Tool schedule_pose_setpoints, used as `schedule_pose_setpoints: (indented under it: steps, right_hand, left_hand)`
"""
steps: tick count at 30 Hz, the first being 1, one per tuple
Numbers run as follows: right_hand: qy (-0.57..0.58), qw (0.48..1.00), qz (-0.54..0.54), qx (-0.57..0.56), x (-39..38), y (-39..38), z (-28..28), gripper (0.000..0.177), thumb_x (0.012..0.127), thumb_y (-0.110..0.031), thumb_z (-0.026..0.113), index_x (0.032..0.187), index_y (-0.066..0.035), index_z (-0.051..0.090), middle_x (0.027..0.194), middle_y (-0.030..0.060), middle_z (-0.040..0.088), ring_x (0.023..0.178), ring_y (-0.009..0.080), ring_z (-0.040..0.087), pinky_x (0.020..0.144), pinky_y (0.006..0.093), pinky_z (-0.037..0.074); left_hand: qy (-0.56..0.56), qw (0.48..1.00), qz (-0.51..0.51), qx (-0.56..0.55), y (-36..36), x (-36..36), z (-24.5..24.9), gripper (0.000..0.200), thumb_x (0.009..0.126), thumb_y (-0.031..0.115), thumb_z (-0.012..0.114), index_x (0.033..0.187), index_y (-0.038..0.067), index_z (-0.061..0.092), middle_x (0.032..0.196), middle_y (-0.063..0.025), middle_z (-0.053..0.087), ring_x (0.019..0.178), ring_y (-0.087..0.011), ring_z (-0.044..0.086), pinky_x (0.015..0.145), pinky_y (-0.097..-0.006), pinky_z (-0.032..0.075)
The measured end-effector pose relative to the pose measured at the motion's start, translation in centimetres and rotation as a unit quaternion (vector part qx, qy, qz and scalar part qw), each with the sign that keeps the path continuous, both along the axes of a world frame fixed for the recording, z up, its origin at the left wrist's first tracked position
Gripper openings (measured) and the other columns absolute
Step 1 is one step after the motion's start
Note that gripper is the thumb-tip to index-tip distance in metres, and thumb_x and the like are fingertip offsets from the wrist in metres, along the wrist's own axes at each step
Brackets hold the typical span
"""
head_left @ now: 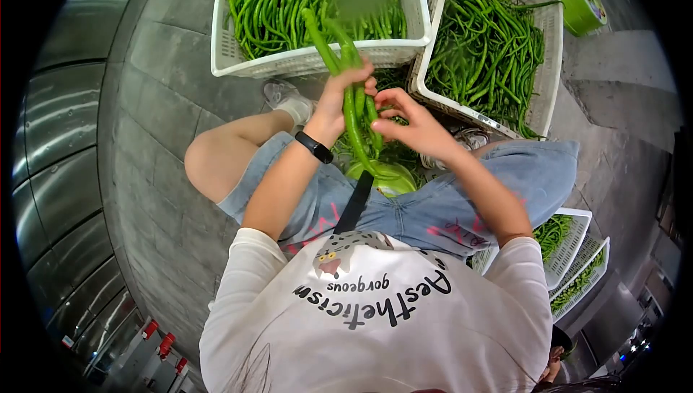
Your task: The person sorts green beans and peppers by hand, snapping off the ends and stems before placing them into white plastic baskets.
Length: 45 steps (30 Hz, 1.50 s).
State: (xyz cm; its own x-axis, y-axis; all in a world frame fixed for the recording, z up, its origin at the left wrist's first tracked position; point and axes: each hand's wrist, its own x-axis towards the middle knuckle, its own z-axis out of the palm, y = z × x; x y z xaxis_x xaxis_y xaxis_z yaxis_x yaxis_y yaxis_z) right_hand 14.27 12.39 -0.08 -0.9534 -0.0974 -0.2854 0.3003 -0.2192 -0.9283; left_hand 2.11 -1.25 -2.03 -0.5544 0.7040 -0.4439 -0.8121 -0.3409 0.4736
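My left hand [341, 97], with a black band on its wrist, is closed around a small bunch of long green chili peppers [351, 122]. The peppers stick out above and below the fist, over my lap. My right hand [410, 120] is just to the right of the bunch, its fingers bent and thumb and forefinger apart. Its fingertips are close against the peppers; whether they touch is hard to tell. Beyond my hands, a white crate [321, 61] holds green chili peppers laid roughly in line. Another white crate [552, 68] to its right holds a tangled heap of them.
Between my legs is a light green round seat or tub [393, 178], partly hidden. A green bucket-like stool [580, 7] stands at the upper right. White baskets [572, 249] with green produce are behind my right leg. Metal panels [68, 126] line the left side.
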Motion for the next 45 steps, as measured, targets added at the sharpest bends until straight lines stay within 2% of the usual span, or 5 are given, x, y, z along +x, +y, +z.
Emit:
schedule_pose_setpoints:
  steps: [13,25,33,42,45]
  right_hand:
    - [0.232,0.873,-0.136,0.407,-1.6,1.5,-1.6,0.021,0.077,-0.011,0.07,0.093,0.0,0.06,0.079,0.0066,0.058,0.071,0.0179,0.056,0.064,0.0285,0.047]
    - [-0.031,0.99,-0.133,-0.022,-1.3,5.7,-0.1,0.016,0.089,-0.015,0.06,0.099,-0.003,0.061,0.08,0.0012,0.059,0.07,0.007,0.054,0.066,0.0211,0.045]
    - [0.164,0.809,0.033,0.564,-0.2,4.4,-2.4,0.024,0.072,-0.009,0.066,0.095,-0.008,0.063,0.101,0.0121,0.054,0.101,0.0285,0.053,0.08,0.0381,0.048]
    - [0.246,0.677,0.444,0.533,4.4,-4.8,-20.3,0.043,0.076,-0.016,0.058,0.116,-0.032,0.06,0.096,0.0092,0.054,0.089,0.0281,0.059,0.067,0.0427,0.051]
    - [0.208,0.744,0.397,0.496,2.2,-4.6,-19.8,0.021,0.077,-0.024,0.057,0.093,-0.013,0.066,0.094,0.0106,0.059,0.088,0.0314,0.061,0.07,0.0419,0.052]
  left_hand:
    - [0.076,0.986,-0.096,-0.112,1.1,2.2,-0.2,0.035,0.08,0.016,0.072,0.108,0.002,0.058,0.093,-0.0048,0.062,0.081,-0.0145,0.059,0.074,-0.0267,0.048]
    - [0.05,0.998,0.012,-0.032,-0.6,-2.0,0.1,0.038,0.082,0.0,0.058,0.119,0.0,0.05,0.102,-0.0066,0.057,0.089,-0.0166,0.057,0.076,-0.0296,0.051]
    - [0.084,0.991,0.09,-0.044,-2.2,-3.8,2.0,0.032,0.085,0.002,0.058,0.116,0.001,0.05,0.098,-0.008,0.057,0.086,-0.0171,0.057,0.074,-0.0307,0.05]
    - [0.187,0.963,0.155,-0.112,-3.1,-5.0,3.6,0.03,0.079,0.0,0.062,0.108,-0.002,0.054,0.093,-0.0094,0.061,0.078,-0.0177,0.059,0.069,-0.0292,0.05]
    - [0.236,0.951,0.133,-0.151,-3.8,-5.0,3.1,0.029,0.079,0.003,0.064,0.106,-0.002,0.056,0.089,-0.0082,0.061,0.076,-0.016,0.059,0.069,-0.029,0.05]
